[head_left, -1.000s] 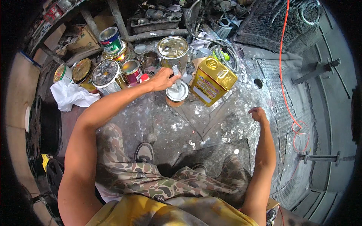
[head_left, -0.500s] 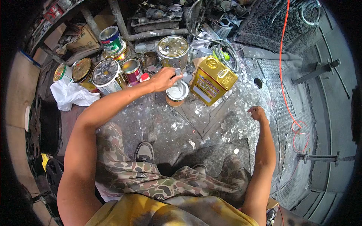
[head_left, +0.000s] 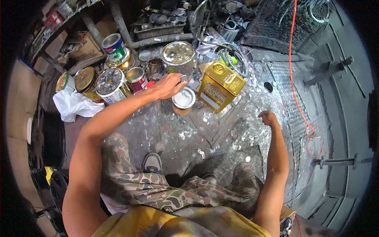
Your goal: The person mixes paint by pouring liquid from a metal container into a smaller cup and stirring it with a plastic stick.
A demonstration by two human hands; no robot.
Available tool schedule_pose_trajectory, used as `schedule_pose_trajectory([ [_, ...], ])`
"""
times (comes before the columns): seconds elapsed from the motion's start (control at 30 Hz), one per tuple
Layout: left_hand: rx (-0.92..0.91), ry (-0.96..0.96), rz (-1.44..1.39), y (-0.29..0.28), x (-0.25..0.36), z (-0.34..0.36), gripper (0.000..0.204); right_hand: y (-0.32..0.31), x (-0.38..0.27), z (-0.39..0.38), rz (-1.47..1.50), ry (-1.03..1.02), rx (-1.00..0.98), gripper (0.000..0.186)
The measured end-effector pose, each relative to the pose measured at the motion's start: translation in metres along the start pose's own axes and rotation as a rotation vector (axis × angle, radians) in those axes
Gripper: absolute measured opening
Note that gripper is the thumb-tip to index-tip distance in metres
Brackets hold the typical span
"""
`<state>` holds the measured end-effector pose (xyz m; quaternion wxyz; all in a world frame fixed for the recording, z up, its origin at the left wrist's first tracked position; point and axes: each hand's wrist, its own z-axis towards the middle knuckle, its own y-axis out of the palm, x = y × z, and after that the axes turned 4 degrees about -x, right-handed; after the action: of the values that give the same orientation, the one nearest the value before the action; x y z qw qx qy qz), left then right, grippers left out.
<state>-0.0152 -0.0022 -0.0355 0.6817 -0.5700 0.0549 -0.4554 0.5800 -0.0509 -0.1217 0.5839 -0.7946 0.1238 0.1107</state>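
One left hand (head_left: 169,85) is pinching a flat grey tool (head_left: 184,78); just below the grip, an open orange-brown can (head_left: 182,109) is showing white inside, while less tool is protruding than a second ago.

Paint workshop: spattered floor (head_left: 233,132), open paint can (head_left: 182,110), drip-caked tins (head_left: 110,82)

In my feed, the small can (head_left: 183,107) stands on the floor (head_left: 233,138) ahead, with my left hand (head_left: 169,86) over its far edge and a tool (head_left: 184,79) in those fingers. I see the tin (head_left: 222,87) just right of it and a larger can (head_left: 177,54) behind. My right hand (head_left: 269,118) is well apart, farther right. Leftward stand clustered cans (head_left: 111,83), one stacked on another at the back; a bag (head_left: 75,106) lies before the leftmost.
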Motion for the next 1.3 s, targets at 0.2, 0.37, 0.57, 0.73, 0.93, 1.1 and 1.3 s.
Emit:
schedule_pose_trajectory([
  [0.2, -0.249, -0.436, -0.207, -0.008, 0.008, 0.002, 0.032, -0.006, -0.008, 0.001, 0.003, 0.092, 0.028, 0.021],
  [0.37, -0.083, -0.181, -0.055, 0.001, -0.013, -0.006, 0.034, -0.059, -0.042, 0.012, -0.084, -0.121, 0.374, 0.019],
  [0.57, -0.274, -0.41, 0.026, -0.027, 0.013, -0.011, 0.039, -0.182, -0.207, -0.053, 0.149, -0.488, 0.854, 0.028],
  [0.73, -0.131, -0.328, -0.248, -0.018, 0.002, -0.01, 0.039, -0.235, -0.25, -0.199, 0.042, -0.902, 1.276, 0.018],
  [0.93, -0.143, -0.226, -0.143, -0.015, 0.003, -0.017, 0.036, -0.171, -0.28, -0.21, 0.095, -1.311, 1.182, 0.017],
  [1.1, -0.117, -0.161, -0.133, -0.011, -0.001, -0.013, 0.034, -0.15, -0.294, -0.208, 0.121, -1.389, 1.159, 0.017],
  [1.3, -0.171, -0.278, -0.089, -0.021, -0.004, -0.039, 0.035, -0.126, -0.297, -0.193, 0.214, -1.416, 1.149, 0.018],
])
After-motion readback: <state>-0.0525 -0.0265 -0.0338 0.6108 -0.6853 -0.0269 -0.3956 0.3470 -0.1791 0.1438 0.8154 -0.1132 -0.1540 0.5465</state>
